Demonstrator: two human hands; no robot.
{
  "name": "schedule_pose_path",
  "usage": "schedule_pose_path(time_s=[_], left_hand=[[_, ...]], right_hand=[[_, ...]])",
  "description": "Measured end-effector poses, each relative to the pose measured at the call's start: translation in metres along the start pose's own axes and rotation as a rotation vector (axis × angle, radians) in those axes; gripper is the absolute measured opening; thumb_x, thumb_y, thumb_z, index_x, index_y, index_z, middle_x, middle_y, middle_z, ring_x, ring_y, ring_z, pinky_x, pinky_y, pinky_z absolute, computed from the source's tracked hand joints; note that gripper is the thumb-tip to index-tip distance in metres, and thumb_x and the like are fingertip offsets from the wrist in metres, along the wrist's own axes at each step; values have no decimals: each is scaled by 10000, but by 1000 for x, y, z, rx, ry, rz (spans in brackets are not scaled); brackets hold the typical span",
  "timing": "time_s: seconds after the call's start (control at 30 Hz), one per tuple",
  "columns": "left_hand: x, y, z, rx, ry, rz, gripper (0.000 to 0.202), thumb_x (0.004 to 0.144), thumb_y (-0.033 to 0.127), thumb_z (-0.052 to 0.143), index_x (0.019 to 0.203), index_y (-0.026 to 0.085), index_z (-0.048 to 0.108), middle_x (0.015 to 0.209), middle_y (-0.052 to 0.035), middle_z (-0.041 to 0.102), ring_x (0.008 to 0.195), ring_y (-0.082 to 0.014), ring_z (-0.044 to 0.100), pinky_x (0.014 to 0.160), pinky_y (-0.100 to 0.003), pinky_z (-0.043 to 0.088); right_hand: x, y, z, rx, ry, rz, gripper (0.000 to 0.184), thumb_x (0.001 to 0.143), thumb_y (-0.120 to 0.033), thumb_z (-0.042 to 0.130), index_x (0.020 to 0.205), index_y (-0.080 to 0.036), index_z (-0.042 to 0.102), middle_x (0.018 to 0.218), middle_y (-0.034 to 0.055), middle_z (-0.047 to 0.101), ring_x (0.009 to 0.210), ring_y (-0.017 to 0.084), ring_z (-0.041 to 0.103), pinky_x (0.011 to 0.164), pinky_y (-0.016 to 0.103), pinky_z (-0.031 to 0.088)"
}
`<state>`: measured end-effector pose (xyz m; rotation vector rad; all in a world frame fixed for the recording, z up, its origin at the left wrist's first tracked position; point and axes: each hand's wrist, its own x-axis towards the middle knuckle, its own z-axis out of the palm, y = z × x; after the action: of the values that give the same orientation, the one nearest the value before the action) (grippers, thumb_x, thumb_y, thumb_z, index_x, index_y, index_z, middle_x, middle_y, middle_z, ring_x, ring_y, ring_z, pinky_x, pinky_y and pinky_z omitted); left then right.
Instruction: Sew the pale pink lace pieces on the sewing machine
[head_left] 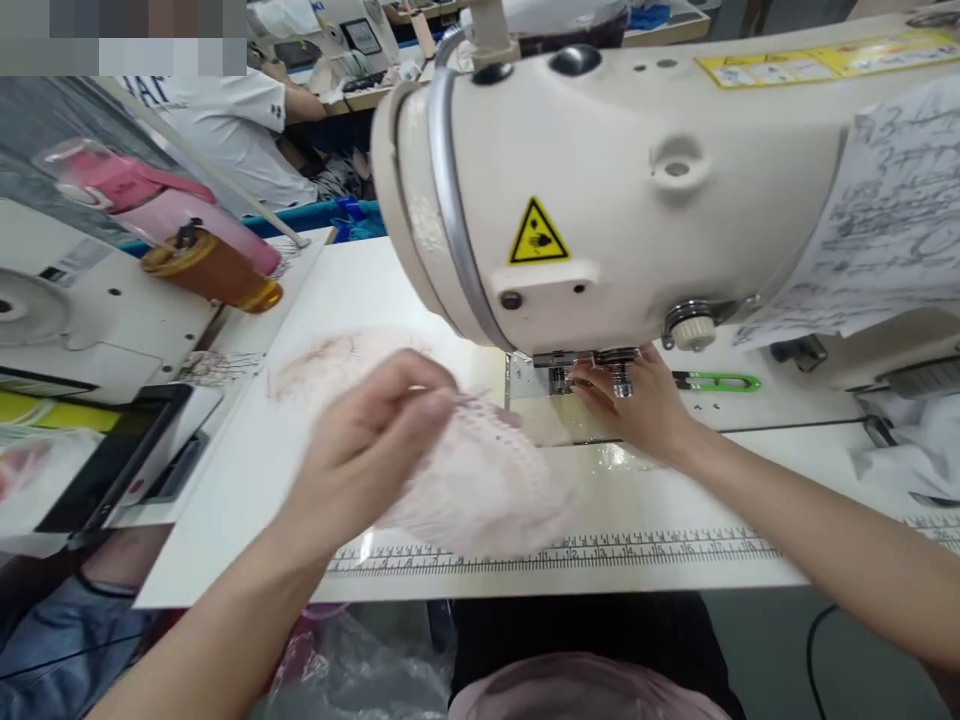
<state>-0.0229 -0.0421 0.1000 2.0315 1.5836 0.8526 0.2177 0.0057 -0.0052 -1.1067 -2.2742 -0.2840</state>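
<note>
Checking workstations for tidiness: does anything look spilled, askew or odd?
No spill shows. The pink bottle and amber cup look tilted, perhaps from lens distortion; loose threads nearby look untidy. The pale fabric in the left hand is too blurred to check.

The person's bare left hand [375,425] is pinching a pale pink, lacy-edged fabric piece [480,490], blurred above a flat white tabletop [217,520]. The bare right hand [645,405] is reaching under a cream, rounded sewing machine [600,190]. Slim green-handled snips [724,382] are lying beside that hand; a black-marked ruler strip [675,549] is running along the front.
</note>
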Motion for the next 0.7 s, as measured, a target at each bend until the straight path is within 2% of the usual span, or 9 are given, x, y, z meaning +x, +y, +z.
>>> schedule_pose_path(time_s=[0.07, 0.13, 0.2, 0.3, 0.4, 0.53, 0.6, 0.7], left_hand=[[15, -12, 26, -102, -240, 6, 261, 911, 432, 471, 789, 220, 562, 544, 32, 508, 421, -90, 420, 376, -226, 318], [26, -25, 47, -12, -306, 36, 215, 916, 364, 483, 819, 206, 593, 604, 22, 579, 462, -91, 472, 423, -223, 354], [30, -33, 60, 204, -229, 127, 203, 928, 329, 477, 870, 198, 620, 696, -2, 645, 521, -111, 536, 465, -238, 394], [19, -32, 63, 466, -76, 388, 213, 955, 273, 450, 949, 178, 641, 892, -65, 700, 738, -181, 642, 602, -302, 510], [-1, -24, 65, 565, -69, 603, 232, 962, 207, 434, 1047, 144, 641, 1038, -98, 708, 922, -218, 665, 739, -350, 575], [-14, -25, 78, 650, -83, 686, 330, 951, 227, 476, 1195, 35, 589, 1220, -185, 634, 1125, -282, 615, 860, -389, 582], [-11, -31, 85, 638, -97, 712, 351, 951, 233, 479, 1213, 23, 580, 1256, -194, 607, 1186, -295, 577, 917, -405, 563], [-2, -40, 89, 600, -122, 728, 366, 961, 243, 458, 1260, 56, 557, 1290, -171, 585, 1228, -294, 542, 943, -425, 552]], right_hand=[[0, 1, 0, -4, -48, 15, 239, 919, -201, 462, 982, -219, 692, 789, 11, 697, 894, 207, 599, 908, 367, 380], [0, 3, 0, 16, -79, 43, 269, 908, -167, 437, 973, -210, 694, 772, 18, 683, 873, 204, 596, 896, 362, 386], [1, 3, 0, 39, -68, 62, 287, 896, -141, 422, 961, -198, 696, 784, 28, 680, 871, 201, 598, 879, 351, 390], [2, 1, -4, 57, -62, 10, 321, 877, -94, 410, 998, -210, 683, 852, 24, 697, 889, 192, 604, 849, 335, 393], [3, -5, -9, 32, -117, -110, 348, 874, -54, 397, 1006, -231, 667, 919, -12, 705, 798, 152, 597, 823, 310, 399], [1, -10, -11, -43, -180, -177, 377, 881, -19, 372, 1034, -220, 652, 975, -21, 700, 734, 122, 579, 836, 314, 398], [-1, -9, -9, -54, -188, -153, 386, 887, -22, 364, 1063, -210, 652, 956, -7, 707, 751, 130, 599, 800, 317, 403], [-4, -6, -6, -42, -272, -46, 352, 922, -101, 382, 1101, -222, 659, 957, 28, 714, 790, 161, 624, 662, 311, 397]])
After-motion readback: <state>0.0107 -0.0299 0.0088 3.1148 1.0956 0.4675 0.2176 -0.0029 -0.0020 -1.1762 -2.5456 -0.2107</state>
